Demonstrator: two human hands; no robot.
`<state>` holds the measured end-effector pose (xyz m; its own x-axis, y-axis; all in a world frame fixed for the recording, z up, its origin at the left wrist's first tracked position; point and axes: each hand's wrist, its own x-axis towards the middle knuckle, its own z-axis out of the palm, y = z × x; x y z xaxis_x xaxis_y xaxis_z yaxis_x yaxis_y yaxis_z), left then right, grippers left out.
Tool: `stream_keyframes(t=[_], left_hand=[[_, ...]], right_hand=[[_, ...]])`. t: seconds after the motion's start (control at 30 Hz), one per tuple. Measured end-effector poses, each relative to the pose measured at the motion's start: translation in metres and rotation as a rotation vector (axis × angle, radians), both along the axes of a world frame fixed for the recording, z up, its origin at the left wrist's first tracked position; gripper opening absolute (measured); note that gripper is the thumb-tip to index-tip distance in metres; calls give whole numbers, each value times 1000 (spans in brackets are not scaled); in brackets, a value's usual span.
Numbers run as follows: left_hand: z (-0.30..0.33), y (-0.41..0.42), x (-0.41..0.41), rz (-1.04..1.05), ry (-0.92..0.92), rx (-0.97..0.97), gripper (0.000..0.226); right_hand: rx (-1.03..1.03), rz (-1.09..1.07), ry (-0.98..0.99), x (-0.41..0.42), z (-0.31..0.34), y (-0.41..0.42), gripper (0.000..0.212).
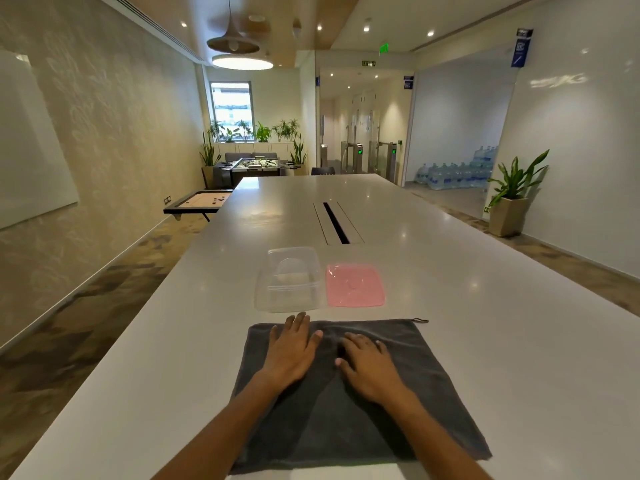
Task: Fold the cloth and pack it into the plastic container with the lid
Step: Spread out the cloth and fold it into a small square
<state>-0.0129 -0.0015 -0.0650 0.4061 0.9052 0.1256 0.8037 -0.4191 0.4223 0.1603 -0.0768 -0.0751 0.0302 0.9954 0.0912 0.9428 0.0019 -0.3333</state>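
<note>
A dark grey cloth (426, 386) lies spread flat on the white table (485, 323), close to the near edge. My left hand (289, 351) rests palm down on the cloth's far left part, fingers apart, fingertips at its far edge. My right hand (367, 367) lies flat on the cloth beside it, fingers spread. Just beyond the cloth stands a clear plastic container (289, 280), open on top. Its pink lid (355, 285) lies flat on the table to the container's right.
A cable slot (336, 223) runs along the table's middle, beyond the container. A small loop tag (420, 320) sticks out at the cloth's far right corner. A potted plant (510, 202) stands on the floor to the right.
</note>
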Motion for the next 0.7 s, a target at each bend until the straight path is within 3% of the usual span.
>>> stream_keyframes(t=[0.17,0.37,0.57,0.7], left_hand=[[-9,15,3,12,121,23,64],[-6,36,-13,51,128,4,64],[-19,50,-37,106,196,-47,67],[-26,54,-42,106,197,-15,69]], right_hand=[[18,-38,-62,-7,-11,26,63],[-20,-122,-67,29,-5,46,59],[-101,-185,-74,59,-13,52,74],[-123,-161,-18,66,-10,59,66]])
